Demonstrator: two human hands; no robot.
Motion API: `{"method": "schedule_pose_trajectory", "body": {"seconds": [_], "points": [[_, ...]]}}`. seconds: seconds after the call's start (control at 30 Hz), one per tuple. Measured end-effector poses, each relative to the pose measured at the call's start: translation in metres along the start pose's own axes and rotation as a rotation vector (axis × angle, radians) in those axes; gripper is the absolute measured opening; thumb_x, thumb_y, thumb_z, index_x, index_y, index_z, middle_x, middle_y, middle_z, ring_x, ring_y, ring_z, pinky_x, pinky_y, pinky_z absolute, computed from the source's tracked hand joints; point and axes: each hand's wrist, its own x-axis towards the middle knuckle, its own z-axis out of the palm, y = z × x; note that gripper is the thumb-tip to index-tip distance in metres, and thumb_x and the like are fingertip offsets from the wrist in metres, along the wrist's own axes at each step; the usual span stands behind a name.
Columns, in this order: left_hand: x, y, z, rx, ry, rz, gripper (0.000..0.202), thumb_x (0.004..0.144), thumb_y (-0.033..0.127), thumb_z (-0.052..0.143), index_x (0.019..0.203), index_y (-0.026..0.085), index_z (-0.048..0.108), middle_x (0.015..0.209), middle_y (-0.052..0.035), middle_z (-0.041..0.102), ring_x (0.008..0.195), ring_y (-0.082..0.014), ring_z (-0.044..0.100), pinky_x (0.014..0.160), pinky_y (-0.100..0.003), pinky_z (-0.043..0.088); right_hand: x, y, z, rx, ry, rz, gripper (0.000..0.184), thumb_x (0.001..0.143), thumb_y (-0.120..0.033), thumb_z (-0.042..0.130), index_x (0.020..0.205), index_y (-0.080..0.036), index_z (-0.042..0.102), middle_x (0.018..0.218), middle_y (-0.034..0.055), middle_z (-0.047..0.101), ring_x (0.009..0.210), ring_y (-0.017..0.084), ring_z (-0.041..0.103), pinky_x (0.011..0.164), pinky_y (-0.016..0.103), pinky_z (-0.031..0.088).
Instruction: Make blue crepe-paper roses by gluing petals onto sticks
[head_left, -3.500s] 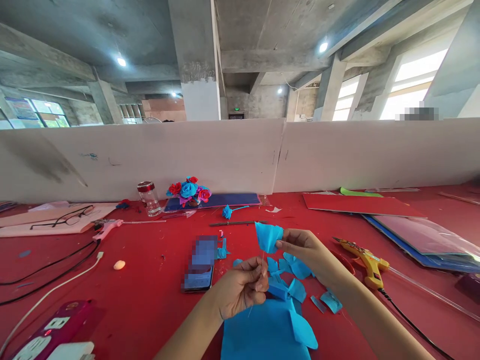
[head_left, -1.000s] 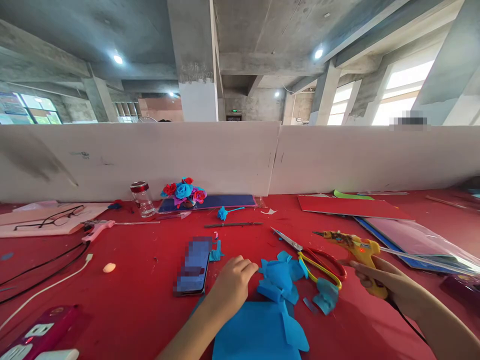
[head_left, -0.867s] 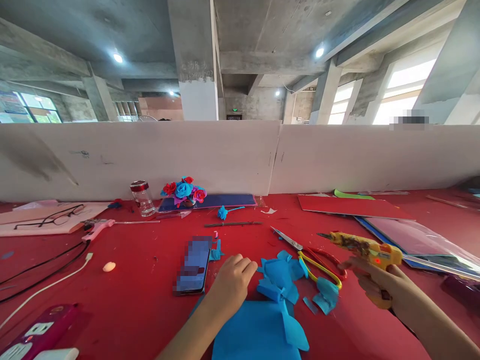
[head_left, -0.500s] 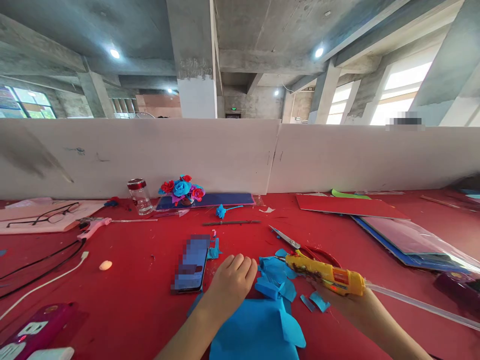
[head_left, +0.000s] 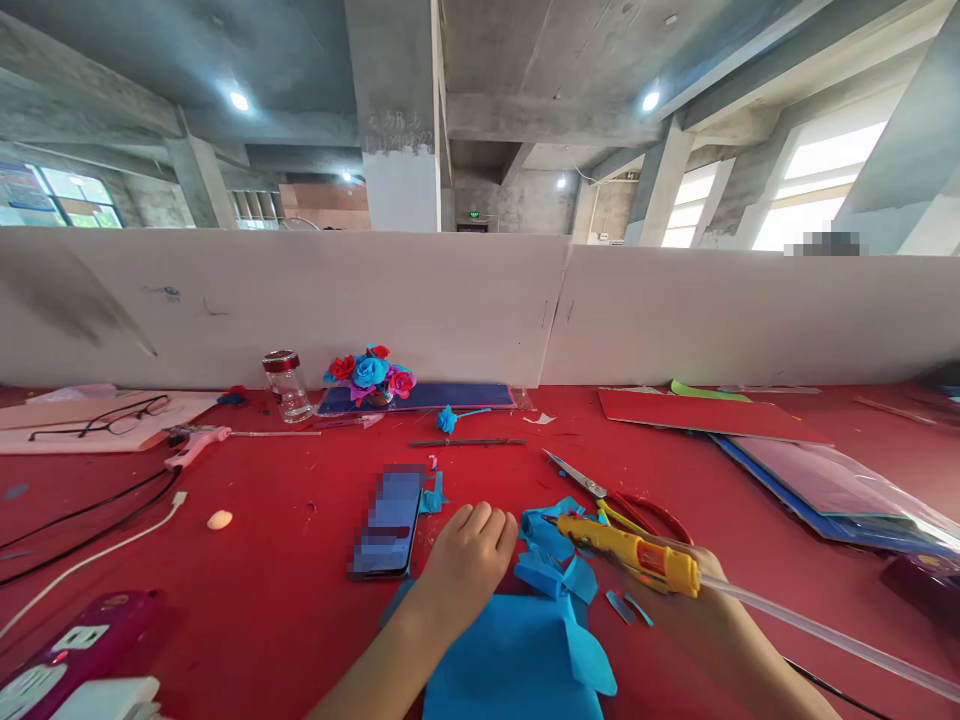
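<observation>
My left hand (head_left: pixel 474 555) is closed, knuckles up, above the red table just left of the blue paper pieces. Whatever its fingers may hold is hidden. My right hand (head_left: pixel 694 572) grips a yellow glue gun (head_left: pixel 637 552), and a clear glue stick (head_left: pixel 802 622) sticks out of its back end. The gun's nozzle points left over crumpled blue paper pieces (head_left: pixel 551 575). A larger blue paper sheet (head_left: pixel 510 665) lies below, partly under my left forearm. Scissors with red and yellow handles (head_left: pixel 589 480) rest just beyond the gun.
Left of my left hand lies a phone (head_left: pixel 388 525). A paper flower bouquet (head_left: pixel 371 375) and a glass jar (head_left: pixel 286 387) stand by the white partition (head_left: pixel 375 290). A pink glue gun (head_left: pixel 199 445), a power strip (head_left: pixel 71 645) and cables occupy the left; coloured sheets (head_left: pixel 810 490) the right.
My right hand has brought the glue gun slightly left and turned it a little. A small blue scrap below it looks narrower now. My left hand stays closed in nearly the same place.
</observation>
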Motion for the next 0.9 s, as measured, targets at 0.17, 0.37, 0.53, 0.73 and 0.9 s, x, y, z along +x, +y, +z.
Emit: {"method": "schedule_pose_trajectory", "body": {"seconds": [0.17, 0.37, 0.53, 0.73, 0.9], "points": [[0.001, 0.0, -0.001, 0.034, -0.001, -0.003, 0.026, 0.08, 0.001, 0.041, 0.104, 0.007, 0.051, 0.083, -0.0065, 0.06, 0.073, -0.0185, 0.056, 0.066, -0.031, 0.047, 0.004, 0.002, 0.002, -0.01, -0.042, 0.032, 0.023, 0.065, -0.036, 0.06, 0.052, -0.018, 0.054, 0.043, -0.0023, 0.051, 0.037, 0.008, 0.039, 0.032, 0.018, 0.034], [0.001, 0.0, 0.001, 0.029, -0.026, -0.008, 0.028, 0.08, 0.002, 0.041, 0.106, 0.007, 0.05, 0.084, -0.0071, 0.059, 0.076, -0.0194, 0.055, 0.068, -0.032, 0.047, 0.005, -0.003, 0.005, -0.047, -0.087, 0.037, 0.019, 0.066, -0.036, 0.056, 0.063, -0.018, 0.062, 0.033, -0.0038, 0.046, 0.031, 0.009, 0.036, 0.028, 0.019, 0.03], [0.0, 0.0, 0.001, 0.014, -0.02, -0.024, 0.027, 0.08, 0.003, 0.044, 0.106, 0.008, 0.049, 0.083, -0.0066, 0.058, 0.076, -0.0195, 0.055, 0.068, -0.033, 0.046, 0.004, 0.001, 0.005, -0.017, -0.024, 0.015, 0.021, 0.065, -0.038, 0.057, 0.067, -0.019, 0.064, 0.036, -0.0028, 0.051, 0.032, 0.012, 0.045, 0.029, 0.021, 0.035], [0.0, 0.001, 0.001, 0.015, -0.008, -0.026, 0.025, 0.08, 0.003, 0.044, 0.104, 0.009, 0.05, 0.083, -0.0061, 0.058, 0.075, -0.0188, 0.055, 0.068, -0.032, 0.046, 0.002, 0.007, 0.004, -0.022, -0.019, -0.024, 0.018, 0.066, -0.035, 0.057, 0.069, -0.019, 0.064, 0.048, 0.0005, 0.061, 0.036, 0.014, 0.051, 0.038, 0.024, 0.046], [0.001, 0.001, -0.001, 0.029, -0.005, -0.028, 0.025, 0.08, 0.002, 0.043, 0.104, 0.008, 0.05, 0.082, -0.0059, 0.057, 0.075, -0.019, 0.055, 0.068, -0.032, 0.045, 0.002, 0.01, 0.008, -0.098, -0.032, 0.009, 0.019, 0.066, -0.036, 0.057, 0.07, -0.019, 0.062, 0.045, -0.0007, 0.057, 0.038, 0.014, 0.05, 0.031, 0.021, 0.038]]}}
